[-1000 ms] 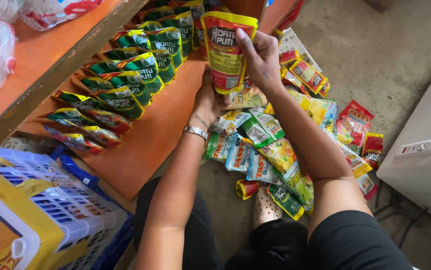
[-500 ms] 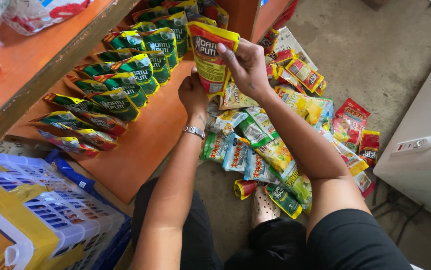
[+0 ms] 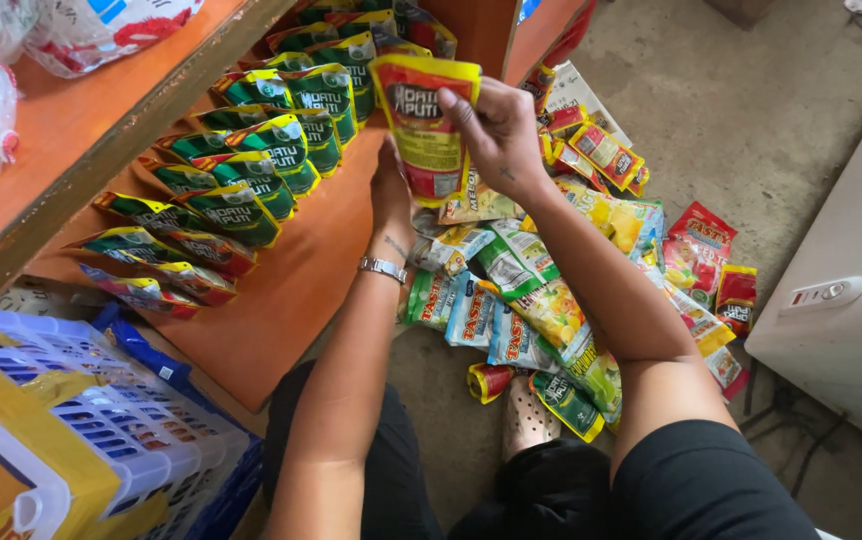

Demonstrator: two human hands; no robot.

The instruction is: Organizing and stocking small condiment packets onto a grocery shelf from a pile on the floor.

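Yellow-and-red plastic sauce pouch (image 3: 424, 125) upright above orange wooden shelf (image 3: 291, 300), pinched at top by right hand (image 3: 496, 135); left hand (image 3: 391, 195) behind it, grip unclear. Green-topped pouches (image 3: 251, 170) already in rows on shelf. Mixed sachet heap (image 3: 561, 290) on concrete floor (image 3: 751, 110) unsorted.

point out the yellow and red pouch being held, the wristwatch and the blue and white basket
yellow and red pouch (image 3: 429, 140), head view, middle of its front face
wristwatch (image 3: 383, 269), head view, metal band on the left wrist
blue and white basket (image 3: 101, 420), head view, white slotted top
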